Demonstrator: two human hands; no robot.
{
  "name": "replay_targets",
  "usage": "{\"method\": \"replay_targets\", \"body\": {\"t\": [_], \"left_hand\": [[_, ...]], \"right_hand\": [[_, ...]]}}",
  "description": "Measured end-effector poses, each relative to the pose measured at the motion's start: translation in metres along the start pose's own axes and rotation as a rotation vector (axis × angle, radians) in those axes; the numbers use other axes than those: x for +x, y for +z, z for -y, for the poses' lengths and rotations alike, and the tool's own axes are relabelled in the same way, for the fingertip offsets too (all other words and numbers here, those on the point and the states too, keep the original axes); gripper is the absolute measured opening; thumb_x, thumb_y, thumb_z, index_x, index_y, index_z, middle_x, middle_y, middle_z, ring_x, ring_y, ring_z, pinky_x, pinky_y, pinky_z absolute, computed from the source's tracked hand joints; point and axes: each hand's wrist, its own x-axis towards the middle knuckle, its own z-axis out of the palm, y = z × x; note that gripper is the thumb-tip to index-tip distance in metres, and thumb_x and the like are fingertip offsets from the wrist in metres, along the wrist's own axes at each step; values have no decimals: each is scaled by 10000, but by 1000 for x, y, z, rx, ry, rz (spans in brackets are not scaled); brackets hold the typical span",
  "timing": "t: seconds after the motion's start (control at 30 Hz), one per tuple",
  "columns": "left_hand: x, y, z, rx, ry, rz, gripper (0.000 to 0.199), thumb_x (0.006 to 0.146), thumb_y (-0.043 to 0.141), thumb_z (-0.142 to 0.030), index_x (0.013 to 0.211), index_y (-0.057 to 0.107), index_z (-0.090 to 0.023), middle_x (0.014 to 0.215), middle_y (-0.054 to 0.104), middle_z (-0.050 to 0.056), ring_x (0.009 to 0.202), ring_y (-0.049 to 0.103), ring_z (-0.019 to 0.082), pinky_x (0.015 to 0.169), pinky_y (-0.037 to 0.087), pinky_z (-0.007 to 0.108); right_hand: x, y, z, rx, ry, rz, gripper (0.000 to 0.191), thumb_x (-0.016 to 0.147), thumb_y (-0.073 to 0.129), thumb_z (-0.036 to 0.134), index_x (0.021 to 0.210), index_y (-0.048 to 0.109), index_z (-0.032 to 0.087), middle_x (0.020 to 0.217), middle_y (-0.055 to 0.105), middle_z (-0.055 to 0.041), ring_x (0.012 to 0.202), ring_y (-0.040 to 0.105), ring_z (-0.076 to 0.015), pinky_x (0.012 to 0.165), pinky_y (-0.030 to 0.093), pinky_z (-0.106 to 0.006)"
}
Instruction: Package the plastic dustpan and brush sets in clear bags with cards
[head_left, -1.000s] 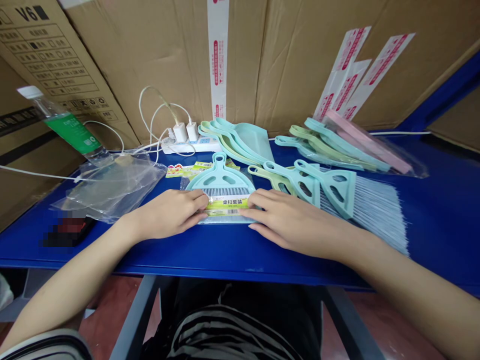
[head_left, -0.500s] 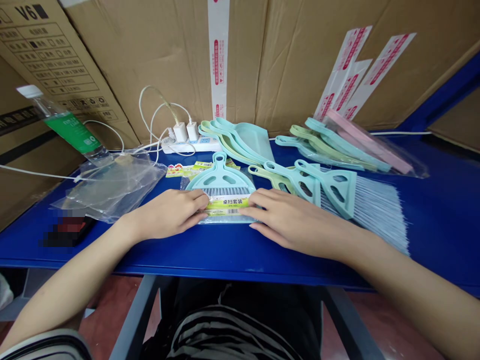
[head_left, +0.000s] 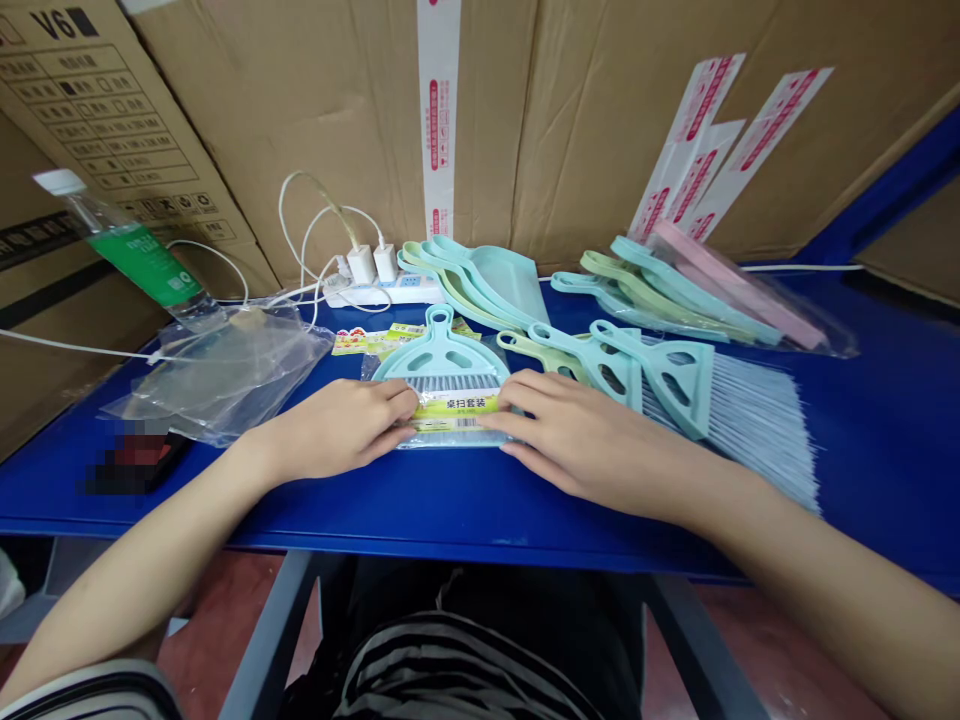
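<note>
While the left hand (head_left: 341,428) and right hand (head_left: 577,435) lie half-open, fingertips pressing either side of a bagged mint dustpan-and-brush set (head_left: 442,365) (yellow label band (head_left: 456,405) between them), a loose hand brush (head_left: 720,410) sits just beyond the right hand

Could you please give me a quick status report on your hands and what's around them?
Left hand, right hand on bagged mint dustpan-and-brush set, either side of its label. Loose mint brush close beyond right hand.
</note>
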Motion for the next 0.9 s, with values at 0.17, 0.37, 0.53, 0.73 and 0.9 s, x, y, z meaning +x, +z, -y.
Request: {"method": "replay_targets", "body": {"t": [0.17,0.37,0.53,0.73,0.9], "left_hand": [[0,1,1,41,-76,-22,164,993,420,-270,909,528,-180,927,589,59,779,601,192,702,498,315],[-1,7,6,152,-345,-113,286,959,480,-425,1056,539,-162,1039,558,121,973,604,280,837,543,420],[1,12,15,22,-468,-119,373,972,408,-394,1265,446,-166,1176,568,163,925,665,283,796,547,423],[2,12,35,-389,-415,-101,633,906,476,-336,1440,231,-102,921,638,80,667,624,177,612,507,286],[-2,6,50,-804,-303,-21,723,869,528,-377,1493,223,-177,782,578,-16,504,534,107,485,453,220]], "right_hand": [[0,0,0,-7,47,-9,245,946,469,159,1035,698,151,1020,666,-128,960,593,-261,806,512,-408],[-1,-5,-5,25,295,-36,273,953,483,261,1102,696,178,847,645,-85,764,625,-219,608,477,-319],[1,-1,-2,153,426,42,398,930,517,320,1300,576,184,732,680,-21,641,624,-202,549,434,-300],[5,3,3,351,506,31,455,878,498,159,1333,506,141,640,617,16,637,617,-198,572,461,-303],[6,0,-1,780,610,-104,443,908,405,168,1347,452,202,785,550,14,620,672,-157,546,557,-281]]}}
